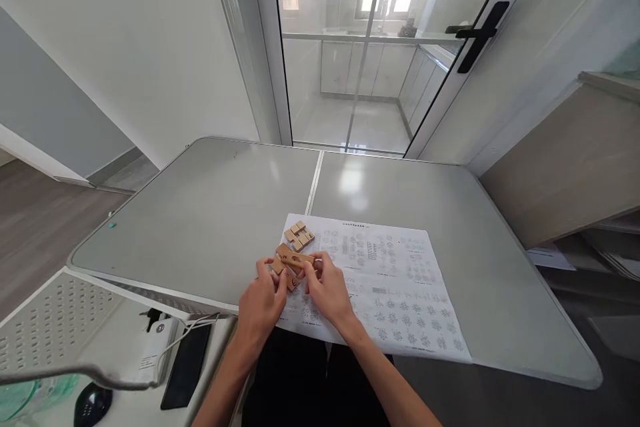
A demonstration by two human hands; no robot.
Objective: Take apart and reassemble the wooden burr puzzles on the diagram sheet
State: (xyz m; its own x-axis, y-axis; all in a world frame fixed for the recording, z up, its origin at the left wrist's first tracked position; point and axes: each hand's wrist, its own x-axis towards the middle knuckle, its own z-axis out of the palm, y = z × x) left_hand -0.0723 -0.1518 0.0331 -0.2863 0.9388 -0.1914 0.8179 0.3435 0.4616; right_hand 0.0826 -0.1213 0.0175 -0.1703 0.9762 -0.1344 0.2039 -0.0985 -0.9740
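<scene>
Both my hands meet over the near edge of a grey folding table [210, 213]. My left hand [261, 305] and my right hand [326, 290] are closed on a cluster of notched wooden puzzle pieces [289, 261], fingers pinching it from either side. A second small group of wooden pieces [299, 235] lies loose just beyond, on the top left corner of a printed instruction sheet [395, 280] spread on the table.
A white perforated side table [60, 327] at lower left holds a black phone [186, 365], a white charger with cable [153, 347] and a dark round object [93, 403]. Glass sliding doors [360, 47] stand behind the table. Wooden shelving [565, 167] is on the right.
</scene>
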